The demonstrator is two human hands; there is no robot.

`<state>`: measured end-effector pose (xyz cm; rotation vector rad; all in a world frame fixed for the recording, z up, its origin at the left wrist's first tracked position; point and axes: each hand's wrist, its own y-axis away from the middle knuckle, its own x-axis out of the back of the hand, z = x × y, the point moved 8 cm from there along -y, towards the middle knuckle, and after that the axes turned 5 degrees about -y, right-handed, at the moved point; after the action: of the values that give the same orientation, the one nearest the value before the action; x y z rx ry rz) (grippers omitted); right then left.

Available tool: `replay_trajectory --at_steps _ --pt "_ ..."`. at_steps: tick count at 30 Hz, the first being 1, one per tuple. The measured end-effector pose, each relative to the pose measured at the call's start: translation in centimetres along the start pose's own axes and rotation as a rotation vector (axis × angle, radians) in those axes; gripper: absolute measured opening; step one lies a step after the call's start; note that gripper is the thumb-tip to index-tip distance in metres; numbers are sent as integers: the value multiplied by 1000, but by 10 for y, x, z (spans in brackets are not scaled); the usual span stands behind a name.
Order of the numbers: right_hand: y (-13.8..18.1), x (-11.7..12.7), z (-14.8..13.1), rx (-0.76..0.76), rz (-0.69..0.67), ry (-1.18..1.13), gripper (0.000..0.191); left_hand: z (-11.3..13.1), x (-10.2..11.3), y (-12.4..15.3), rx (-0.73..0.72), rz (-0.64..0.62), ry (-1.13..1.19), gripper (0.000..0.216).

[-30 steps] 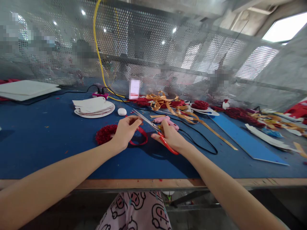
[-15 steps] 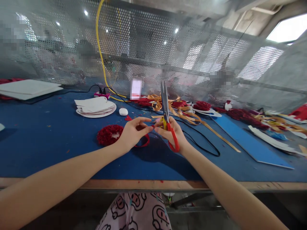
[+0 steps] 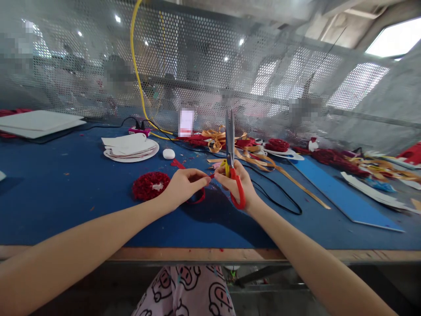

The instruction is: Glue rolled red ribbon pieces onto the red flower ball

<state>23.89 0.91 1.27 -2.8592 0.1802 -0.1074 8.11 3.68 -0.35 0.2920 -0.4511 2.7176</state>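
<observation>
My right hand (image 3: 239,184) is closed round red-handled scissors (image 3: 231,153), whose blades point straight up. My left hand (image 3: 184,186) pinches a thin red ribbon (image 3: 197,198) that loops down onto the blue table top (image 3: 66,188). The fingertips of both hands meet over the ribbon near the middle of the table. Just left of my left hand lies a round red flower-like rosette (image 3: 150,185) with a white centre.
A stack of white paper plates (image 3: 130,147) and a small white lump (image 3: 169,153) lie behind the rosette. Gold ribbon (image 3: 250,156), red trimmings and a black cable (image 3: 279,199) spread to the right, with a blue strip (image 3: 335,193). A perforated metal screen closes the back.
The scissors swung from lying flat, pointing left, to standing upright in my right hand. My left hand shifted right and its fingers closed on the ribbon beside my right hand.
</observation>
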Motion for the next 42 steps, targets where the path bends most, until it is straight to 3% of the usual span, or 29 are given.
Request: replay_trajectory --at_steps 14,42 --pt "-4 1 6 15 -20 -2 42 -2 -1 -3 -24 -27 -96 23" --pt "-5 -3 0 63 -92 -4 44 -9 -11 -6 29 -97 -21 23"
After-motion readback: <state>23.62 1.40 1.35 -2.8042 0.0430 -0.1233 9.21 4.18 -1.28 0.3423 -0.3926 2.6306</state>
